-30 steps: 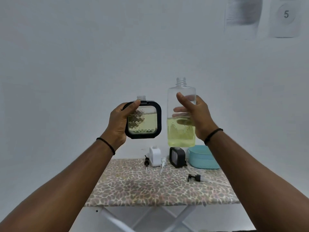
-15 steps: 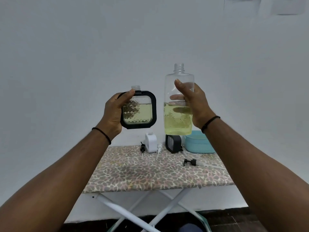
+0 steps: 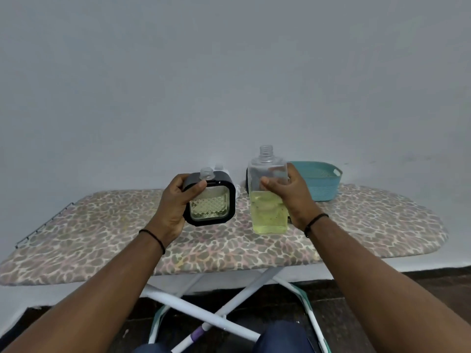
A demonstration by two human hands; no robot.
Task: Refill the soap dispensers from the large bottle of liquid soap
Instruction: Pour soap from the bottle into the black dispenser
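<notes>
Fingers (image 3: 196, 187) of the left hand (image 3: 174, 207) curl round the left edge of a square soap dispenser (image 3: 210, 200), the thumb across its upper front corner, so the hand grips it firmly. That dispenser has a black frame, a clear patterned window and an open clear neck with no pump on it; pale yellow-green liquid shows in the lower part of the window. It is held above the board, tilted a little.

On the other side, the right hand (image 3: 293, 197) holds the large bottle of liquid soap (image 3: 269, 192) from its right side, thumb on the front face and the other fingers wrapped behind, seen blurred through the clear plastic. This bottle stands upright, uncapped, with yellow-green soap filling roughly its lower half. The two containers are near each other but apart, a gap of patterned cloth showing between them. Each wrist wears a thin black band.

Below them lies an ironing board (image 3: 102, 238) with a leopard-print cover, on white crossed legs. A teal basket (image 3: 319, 180) sits on the board's far side, just behind the right hand. Something black peeks out behind the large bottle and something white behind the dispenser's neck; I cannot tell what they are. Behind everything is a plain white wall.
</notes>
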